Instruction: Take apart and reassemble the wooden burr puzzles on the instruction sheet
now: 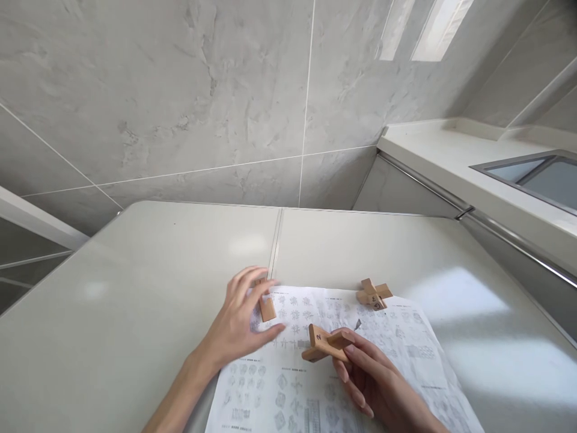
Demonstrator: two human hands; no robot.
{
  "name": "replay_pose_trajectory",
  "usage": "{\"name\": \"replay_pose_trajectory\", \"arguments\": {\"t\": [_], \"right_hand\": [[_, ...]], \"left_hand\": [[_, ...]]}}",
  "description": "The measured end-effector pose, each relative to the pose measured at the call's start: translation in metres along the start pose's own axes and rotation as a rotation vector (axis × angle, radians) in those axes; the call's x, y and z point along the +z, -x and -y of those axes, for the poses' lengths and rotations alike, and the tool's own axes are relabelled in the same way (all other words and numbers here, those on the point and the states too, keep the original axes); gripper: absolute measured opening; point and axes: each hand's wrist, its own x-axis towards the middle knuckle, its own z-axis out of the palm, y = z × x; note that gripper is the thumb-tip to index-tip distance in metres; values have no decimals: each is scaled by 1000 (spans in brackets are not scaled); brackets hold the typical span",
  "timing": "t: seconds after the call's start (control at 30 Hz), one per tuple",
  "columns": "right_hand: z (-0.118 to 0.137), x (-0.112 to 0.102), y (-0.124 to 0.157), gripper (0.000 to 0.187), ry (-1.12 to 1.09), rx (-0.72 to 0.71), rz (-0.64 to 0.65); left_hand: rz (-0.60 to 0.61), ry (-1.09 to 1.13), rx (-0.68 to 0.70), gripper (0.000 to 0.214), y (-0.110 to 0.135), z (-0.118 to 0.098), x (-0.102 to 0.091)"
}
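Note:
My left hand (241, 316) lies on the table's near middle with its fingers curled onto a small wooden puzzle piece (267, 307), which rests at the top left corner of a printed instruction sheet (315, 385). My right hand (376, 379) holds a joined pair of wooden puzzle pieces (323, 344) just above the sheet; one piece bears a printed number. A third wooden assembly, cross-shaped (374, 294), sits on the sheet's far edge, apart from both hands.
The white table (157, 276) has a seam down its middle. Grey tiled floor lies beyond it. A white counter (451, 156) with a sunken steel sink (536, 174) runs along the right side.

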Motion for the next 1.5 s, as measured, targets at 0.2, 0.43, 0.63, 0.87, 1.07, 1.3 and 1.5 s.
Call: {"name": "replay_pose_trajectory", "arguments": {"t": [0.2,0.43,0.63,0.87,1.07,1.3,1.5], "right_hand": [[-2,-2,-1,43,12,-20,28],[-1,-2,0,42,21,-18,79],[-2,-7,1,36,-11,-40,100],[-3,-8,1,33,-19,-59,121],[-4,-10,1,34,-29,-72,105],[-10,-14,0,52,-22,18,319],[-12,-18,3,60,21,77,353]], "left_hand": [[39,125,404,34,8,-37,29],[11,168,414,10,11,-50,40],[24,227,385,8,10,-50,39],[31,239,388,7,8,-51,36],[-3,237,432,11,6,-53,32],[40,206,481,17,9,-54,32],[78,199,498,16,10,-55,32]]}}
